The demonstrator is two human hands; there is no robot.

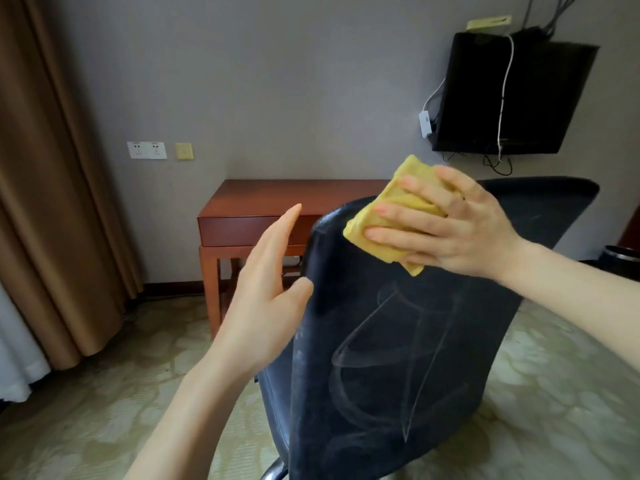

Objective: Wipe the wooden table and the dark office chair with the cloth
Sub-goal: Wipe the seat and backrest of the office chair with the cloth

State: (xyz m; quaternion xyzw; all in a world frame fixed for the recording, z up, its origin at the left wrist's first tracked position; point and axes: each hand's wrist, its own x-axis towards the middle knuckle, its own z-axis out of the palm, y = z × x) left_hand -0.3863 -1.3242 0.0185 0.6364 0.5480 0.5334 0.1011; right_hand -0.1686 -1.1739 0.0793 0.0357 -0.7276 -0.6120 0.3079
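The dark office chair (pixel 398 341) fills the lower middle, its mesh backrest turned toward me. A folded yellow cloth (pixel 391 209) lies against the top of the backrest. My right hand (pixel 446 226) presses it there with flat, spread fingers. My left hand (pixel 266 282) is beside the backrest's left edge, fingers straight, the thumb touching that edge. The wooden table (pixel 277 206) stands behind the chair against the grey wall.
Brown curtains (pixel 52 185) hang at the left. A black wall-mounted screen (pixel 509 95) with dangling cables is at the upper right. Wall sockets (pixel 147 150) sit left of the table. A dark bin (pixel 620 258) shows at the right edge. Patterned carpet (pixel 121 393) covers the floor.
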